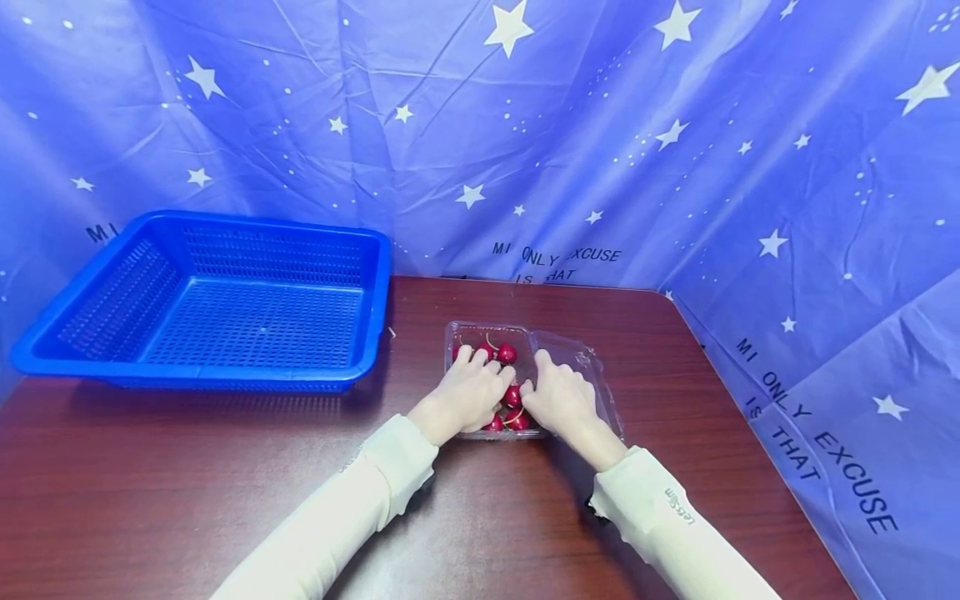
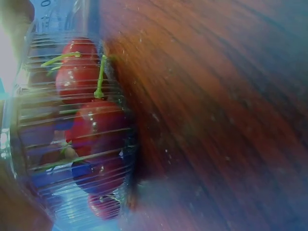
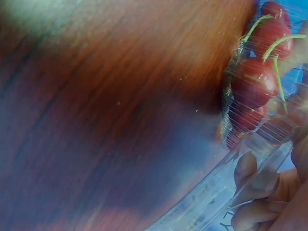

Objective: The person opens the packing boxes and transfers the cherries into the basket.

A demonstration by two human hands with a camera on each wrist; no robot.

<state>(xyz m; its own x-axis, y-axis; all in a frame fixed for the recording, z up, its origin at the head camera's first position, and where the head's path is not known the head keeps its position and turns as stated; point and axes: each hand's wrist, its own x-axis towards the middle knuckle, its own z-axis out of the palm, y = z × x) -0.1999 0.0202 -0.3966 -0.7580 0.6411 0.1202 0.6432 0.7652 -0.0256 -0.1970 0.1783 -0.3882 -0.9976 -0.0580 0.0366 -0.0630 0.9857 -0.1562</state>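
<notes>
A clear plastic box (image 1: 491, 326) with red cherries (image 1: 507, 354) in it stands on the table, its clear lid (image 1: 588, 358) folded out to the right. My left hand (image 1: 468, 393) reaches over the box from the near left, fingers bent down among the cherries. Its fingertips are partly hidden, so any cherry between them does not show. At the seam between box and lid, my right hand (image 1: 564, 402) grips the edge with curled fingers, the thumb beside a cherry. In the right wrist view its fingers (image 3: 255, 211) show by the clear plastic. Green stems show through the ribbed wall in the left wrist view.
A large blue plastic basket (image 1: 198, 372) stands at the back left of the brown wooden table (image 1: 187, 483). Behind the table and along its right side hangs a blue cloth (image 1: 420, 150) with white stars and lettering.
</notes>
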